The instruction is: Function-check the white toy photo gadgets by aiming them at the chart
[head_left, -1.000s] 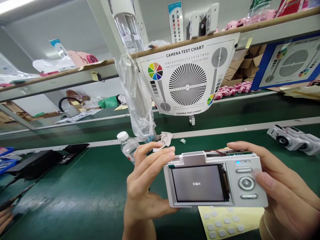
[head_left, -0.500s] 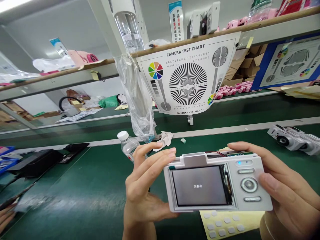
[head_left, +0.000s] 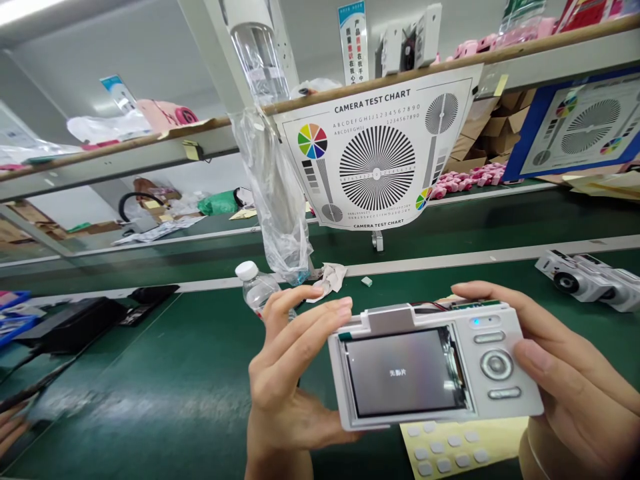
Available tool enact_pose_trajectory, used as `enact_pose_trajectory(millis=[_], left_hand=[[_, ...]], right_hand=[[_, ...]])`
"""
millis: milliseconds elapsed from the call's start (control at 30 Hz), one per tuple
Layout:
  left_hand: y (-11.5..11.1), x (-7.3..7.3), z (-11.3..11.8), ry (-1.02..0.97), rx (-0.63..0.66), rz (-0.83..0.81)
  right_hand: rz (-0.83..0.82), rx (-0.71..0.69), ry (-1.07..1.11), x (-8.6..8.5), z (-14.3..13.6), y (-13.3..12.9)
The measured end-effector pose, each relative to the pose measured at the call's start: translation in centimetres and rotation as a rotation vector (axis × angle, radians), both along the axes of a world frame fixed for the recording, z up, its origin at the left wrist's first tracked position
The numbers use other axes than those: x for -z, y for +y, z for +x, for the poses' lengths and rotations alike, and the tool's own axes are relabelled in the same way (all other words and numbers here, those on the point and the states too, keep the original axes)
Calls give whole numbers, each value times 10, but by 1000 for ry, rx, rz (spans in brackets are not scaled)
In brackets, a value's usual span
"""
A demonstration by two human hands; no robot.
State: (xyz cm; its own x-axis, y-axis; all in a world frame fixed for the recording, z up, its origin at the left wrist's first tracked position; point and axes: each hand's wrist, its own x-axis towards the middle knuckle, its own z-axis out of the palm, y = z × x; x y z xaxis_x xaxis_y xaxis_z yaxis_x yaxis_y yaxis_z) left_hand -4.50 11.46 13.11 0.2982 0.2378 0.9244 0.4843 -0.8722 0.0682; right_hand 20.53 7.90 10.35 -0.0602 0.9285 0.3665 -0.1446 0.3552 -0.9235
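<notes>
A white and silver camera (head_left: 493, 400) is held up between both hands, its back facing me. The screen is lit grey with a short line of white text, and a small blue light glows above the buttons. Red wires and a green circuit board show along the open top edge. My left hand (head_left: 290, 380) grips the left end, fingers at the top corner and thumb beneath. My right hand (head_left: 575, 373) holds the right end, thumb beside the round button pad. Behind the camera hangs a paper camera test chart (head_left: 377, 160).
A clear bottle (head_left: 257, 287) and crumpled paper (head_left: 333, 279) stand behind my left hand. Two white cameras (head_left: 585, 277) lie at the right. A yellow sticker sheet (head_left: 450, 450) lies below. Another person's hand (head_left: 10, 430) is at the far left, near a black object (head_left: 75, 323).
The camera has tilted slightly, its right end shifting a little left and up with my right hand. The other person's hand at the far left has moved slightly.
</notes>
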Motion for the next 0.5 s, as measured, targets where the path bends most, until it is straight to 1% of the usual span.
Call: enact_pose_trajectory(millis=[33,133,233,300,400,500], left_hand=[[-1,0,0,2,-8,6],[-2,-1,1,-3,-18,7],[-4,0,1,-7,-30,-1],[-5,0,1,7,-49,7],[-5,1,-1,18,-85,16],[-4,0,-1,15,-91,22]], right_hand=[[-5,-19,-13,-1,2,2],[-33,-19,-14,-7,1,4],[-86,-53,77,-15,-10,2],[-143,4,179,-20,-21,0],[-173,157,268,-25,-36,-2],[-143,205,273,-26,-44,-3]])
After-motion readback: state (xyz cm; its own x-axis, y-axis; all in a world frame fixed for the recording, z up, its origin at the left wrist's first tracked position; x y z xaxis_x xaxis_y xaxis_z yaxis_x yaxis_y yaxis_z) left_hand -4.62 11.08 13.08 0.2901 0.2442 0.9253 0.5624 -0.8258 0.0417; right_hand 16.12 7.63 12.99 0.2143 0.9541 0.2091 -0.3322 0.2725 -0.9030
